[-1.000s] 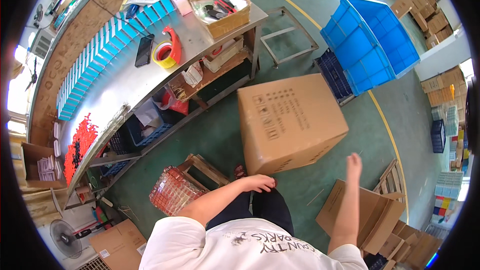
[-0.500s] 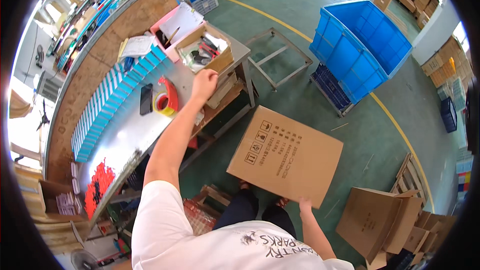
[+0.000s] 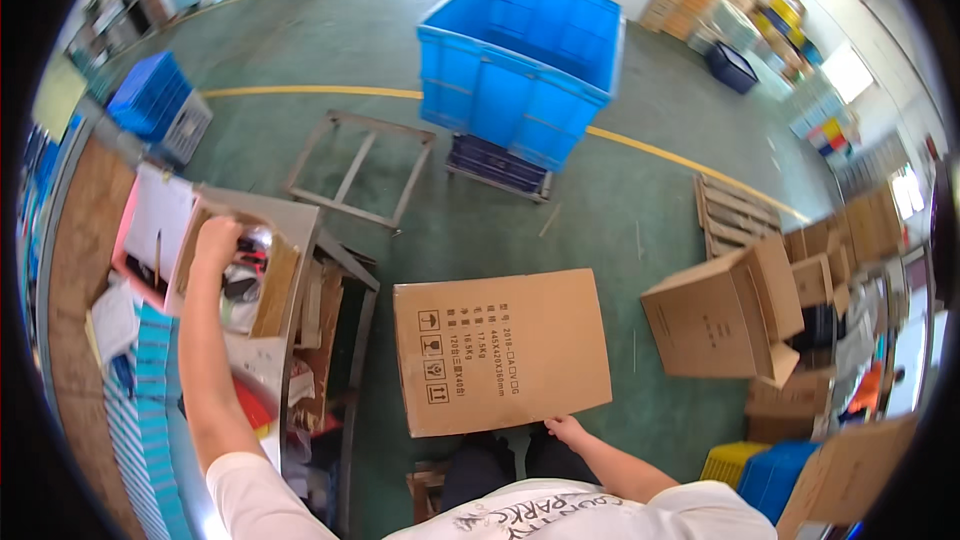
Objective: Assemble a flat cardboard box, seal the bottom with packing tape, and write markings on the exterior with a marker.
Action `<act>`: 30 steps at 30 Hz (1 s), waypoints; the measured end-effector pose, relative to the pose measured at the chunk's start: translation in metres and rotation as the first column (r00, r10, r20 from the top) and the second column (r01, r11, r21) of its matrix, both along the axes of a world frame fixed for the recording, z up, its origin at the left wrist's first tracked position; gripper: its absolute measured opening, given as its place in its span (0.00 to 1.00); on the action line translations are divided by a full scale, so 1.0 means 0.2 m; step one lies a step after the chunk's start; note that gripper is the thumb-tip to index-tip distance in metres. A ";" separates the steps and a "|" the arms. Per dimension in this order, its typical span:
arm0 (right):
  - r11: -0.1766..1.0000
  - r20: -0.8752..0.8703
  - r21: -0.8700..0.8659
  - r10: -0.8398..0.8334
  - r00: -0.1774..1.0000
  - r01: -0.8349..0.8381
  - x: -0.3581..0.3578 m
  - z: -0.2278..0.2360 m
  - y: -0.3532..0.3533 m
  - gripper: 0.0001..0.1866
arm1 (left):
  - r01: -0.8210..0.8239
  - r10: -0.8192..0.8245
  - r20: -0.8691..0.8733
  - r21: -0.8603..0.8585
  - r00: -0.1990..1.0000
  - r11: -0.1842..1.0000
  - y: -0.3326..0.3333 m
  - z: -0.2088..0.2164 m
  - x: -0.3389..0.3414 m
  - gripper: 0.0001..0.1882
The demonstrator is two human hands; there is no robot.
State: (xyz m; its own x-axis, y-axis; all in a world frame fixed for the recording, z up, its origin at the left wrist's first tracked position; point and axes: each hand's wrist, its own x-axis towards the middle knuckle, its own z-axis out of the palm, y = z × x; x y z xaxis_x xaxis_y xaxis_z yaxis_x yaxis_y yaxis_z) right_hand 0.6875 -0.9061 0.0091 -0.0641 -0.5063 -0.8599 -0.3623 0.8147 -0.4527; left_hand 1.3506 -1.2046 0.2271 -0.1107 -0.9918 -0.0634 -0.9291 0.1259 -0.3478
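Observation:
A closed cardboard box (image 3: pixel 545 340) with printed symbols is in front of my legs. My right hand (image 3: pixel 567 429) pinches its near edge, right of the middle. To the left, my left hand (image 3: pixel 217 240) reaches over an open shallow cardboard box (image 3: pixel 272 300) on the workbench. Its fingers are curled closed, and whatever they may hold is hidden. Inside the shallow box, right beside that hand, are red-handled and black tools (image 3: pixel 250 258) and clear plastic. A pink tray (image 3: pixel 130 240) with paper and a pen stands just beyond it.
A large blue crate (image 3: pixel 505 90) stands on a dark base ahead. A metal frame (image 3: pixel 350 175) lies on the floor to its left. At right are an open carton (image 3: pixel 700 325) and a wooden pallet (image 3: pixel 735 215). Teal-and-white strips (image 3: pixel 155 400) line the workbench.
My view has turned right, so the bench now sits farther left. My left hand has moved from the shallow box's near edge to over it. My right hand stays on the cardboard box.

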 end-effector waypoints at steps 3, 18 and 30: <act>0.996 -0.017 0.030 -0.079 0.997 0.079 0.00 0.07 0.01 0.13 | 0.125 -0.125 0.015 -0.001 0.992 0.992 -0.11 -0.01 -0.05 0.03; 0.944 -0.137 -0.189 0.249 0.959 -0.272 0.12 -0.12 -0.03 0.15 | 0.134 -0.283 -0.272 -0.460 0.920 0.878 0.23 0.43 -0.42 0.09; 0.973 -0.403 -0.127 -0.228 0.887 0.193 0.21 -0.32 -0.33 0.22 | -0.200 0.209 -0.882 0.134 0.423 0.971 0.50 -0.42 -1.20 0.13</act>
State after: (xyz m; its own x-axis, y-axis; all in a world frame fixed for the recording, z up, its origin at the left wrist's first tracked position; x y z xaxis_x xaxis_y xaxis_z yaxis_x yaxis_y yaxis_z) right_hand 0.7298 -0.9728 -0.0550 -0.5161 -0.5079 -0.6897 -0.3545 0.8597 -0.3678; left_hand 1.1114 -1.1041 0.1435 0.0953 -0.9934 -0.0641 -0.7256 -0.1134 0.6787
